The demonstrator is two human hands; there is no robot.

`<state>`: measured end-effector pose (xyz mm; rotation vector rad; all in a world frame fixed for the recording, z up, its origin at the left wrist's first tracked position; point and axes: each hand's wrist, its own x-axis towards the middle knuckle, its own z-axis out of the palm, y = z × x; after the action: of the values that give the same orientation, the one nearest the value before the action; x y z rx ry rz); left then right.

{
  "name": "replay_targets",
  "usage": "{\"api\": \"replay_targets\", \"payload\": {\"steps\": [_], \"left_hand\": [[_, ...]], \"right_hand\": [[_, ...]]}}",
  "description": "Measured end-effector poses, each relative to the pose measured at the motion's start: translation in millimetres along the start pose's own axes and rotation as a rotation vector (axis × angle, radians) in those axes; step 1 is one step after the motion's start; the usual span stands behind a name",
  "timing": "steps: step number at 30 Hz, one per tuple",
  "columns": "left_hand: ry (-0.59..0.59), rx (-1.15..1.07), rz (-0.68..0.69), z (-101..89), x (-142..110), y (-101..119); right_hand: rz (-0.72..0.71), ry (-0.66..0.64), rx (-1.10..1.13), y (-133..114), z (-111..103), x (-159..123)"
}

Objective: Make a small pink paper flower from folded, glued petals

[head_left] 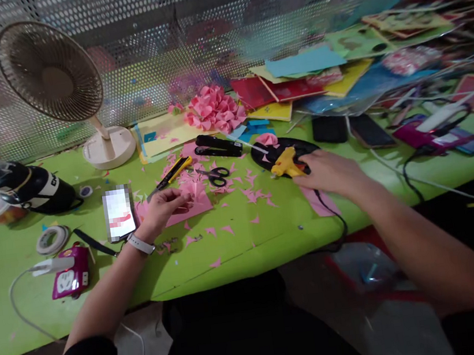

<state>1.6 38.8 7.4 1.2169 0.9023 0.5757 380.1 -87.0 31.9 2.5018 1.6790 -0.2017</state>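
My right hand (327, 171) is closed around a yellow hot glue gun (286, 163), its nozzle over a black dish (298, 145). A curled pink paper piece (267, 139) rests on the dish's far rim. My left hand (166, 207) hovers above pink paper, fingers pinched together; whatever they hold is too small to make out. Close to it lie a yellow-and-black utility knife (179, 170), black-handled scissors (218, 176) and a black stapler (218, 145). Small pink paper scraps (256, 193) are scattered around. A heap of folded pink paper flowers (214, 109) sits farther back.
A beige fan (109, 146) and a black bottle (41, 188) stand at left, near a lit phone (118, 213), tape roll (52, 240) and purple power strip (71, 273). Coloured paper (305, 64) piles up at back right. Cables cross the right side near another purple power strip (432, 137).
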Motion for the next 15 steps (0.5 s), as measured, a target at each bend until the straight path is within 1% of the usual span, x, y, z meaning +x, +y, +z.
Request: {"api": "replay_targets", "payload": {"steps": [2, 6, 10, 12, 15], "left_hand": [[-0.016, 0.023, -0.001, 1.8, 0.0, -0.6], [-0.018, 0.041, 0.002, 2.8, -3.6, -2.8], [-0.021, 0.018, 0.032, 1.3, -6.6, -4.3], [-0.026, 0.007, 0.046, 1.1, -7.0, -4.1], [-0.016, -0.008, 0.050, 2.0, -7.0, -3.3]], "right_hand": [[-0.006, -0.021, -0.021, -3.3, 7.5, -1.5], [0.009, 0.040, -0.067, -15.2, 13.0, 0.8], [0.029, 0.103, -0.102, -18.8, 20.0, -1.1], [0.057, 0.157, -0.094, -19.8, 26.1, -4.7], [0.134, 0.229, -0.020, -20.5, 34.4, -10.1]]}}
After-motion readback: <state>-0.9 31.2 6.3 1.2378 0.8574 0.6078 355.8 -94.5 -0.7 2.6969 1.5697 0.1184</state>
